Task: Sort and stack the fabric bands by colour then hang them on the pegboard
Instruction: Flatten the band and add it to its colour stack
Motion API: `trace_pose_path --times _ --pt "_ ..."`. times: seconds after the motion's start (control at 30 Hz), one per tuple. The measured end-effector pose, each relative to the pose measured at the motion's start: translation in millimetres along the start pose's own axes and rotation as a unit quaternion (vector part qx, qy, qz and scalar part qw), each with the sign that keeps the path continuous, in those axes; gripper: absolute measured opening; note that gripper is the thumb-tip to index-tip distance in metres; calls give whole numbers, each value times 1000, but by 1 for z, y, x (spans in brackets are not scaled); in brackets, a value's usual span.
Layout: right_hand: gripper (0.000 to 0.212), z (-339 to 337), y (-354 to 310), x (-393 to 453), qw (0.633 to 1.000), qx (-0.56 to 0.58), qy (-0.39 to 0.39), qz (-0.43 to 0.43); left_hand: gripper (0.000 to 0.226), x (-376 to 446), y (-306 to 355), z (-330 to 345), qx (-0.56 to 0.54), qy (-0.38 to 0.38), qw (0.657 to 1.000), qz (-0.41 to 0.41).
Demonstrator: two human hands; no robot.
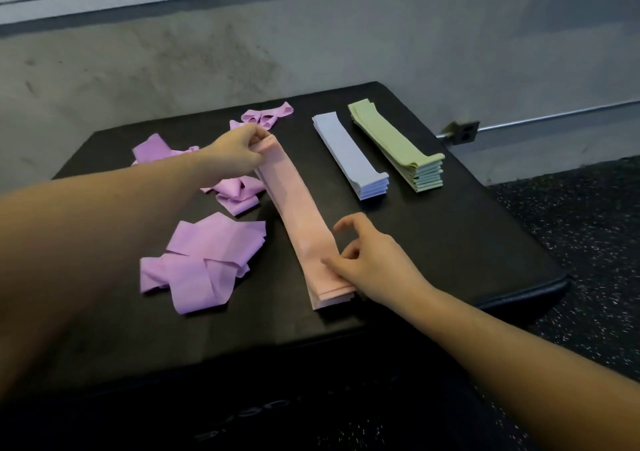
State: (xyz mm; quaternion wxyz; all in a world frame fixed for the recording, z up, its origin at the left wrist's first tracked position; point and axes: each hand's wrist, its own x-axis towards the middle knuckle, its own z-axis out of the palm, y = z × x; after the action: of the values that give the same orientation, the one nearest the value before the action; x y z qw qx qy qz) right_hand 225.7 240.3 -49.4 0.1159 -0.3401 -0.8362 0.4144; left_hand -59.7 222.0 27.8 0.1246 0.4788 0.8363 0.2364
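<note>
A stack of pink bands [298,215] lies lengthwise in the middle of the black table [450,242]. My left hand [235,154] pinches the stack's far end. My right hand [367,260] rests on its near end, thumb on top and fingers loosely curled at the side. To the right lie a neat stack of pale blue bands [349,154] and a stack of green bands [398,145]. Loose purple bands lie unsorted at the left: a big tangle near me [201,263], some by my left wrist [239,194], and a few at the back [266,114].
The table stands against a grey concrete wall [311,45]. A metal outlet box [462,131] with a conduit sits low on the wall at the right. Speckled dark floor [588,242] shows right of the table. No pegboard is in view.
</note>
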Motion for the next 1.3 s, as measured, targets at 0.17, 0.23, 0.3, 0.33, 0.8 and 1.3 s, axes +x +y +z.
trace_pose_path --times 0.17,0.23,0.3,0.33,0.8,1.3 --pt "72 3 -4 6 994 -96 -8 58 48 -42 -15 -27 -72 43 996 32" --pt "63 2 -5 7 989 -129 -19 64 49 -61 -27 -39 -122 47 991 38" --pt "51 3 -7 6 989 -131 -23 64 45 -82 -38 -50 -133 61 988 38" --pt "44 5 -9 5 990 -129 -25 59 41 -94 -42 -54 -133 69 988 40" --pt "16 -8 -43 -26 918 -357 38 -168 66 -235 -121 -12 -260 123 957 42" --pt "55 2 -12 -10 924 -336 -35 -178 63 -233 -149 26 -134 75 988 -15"
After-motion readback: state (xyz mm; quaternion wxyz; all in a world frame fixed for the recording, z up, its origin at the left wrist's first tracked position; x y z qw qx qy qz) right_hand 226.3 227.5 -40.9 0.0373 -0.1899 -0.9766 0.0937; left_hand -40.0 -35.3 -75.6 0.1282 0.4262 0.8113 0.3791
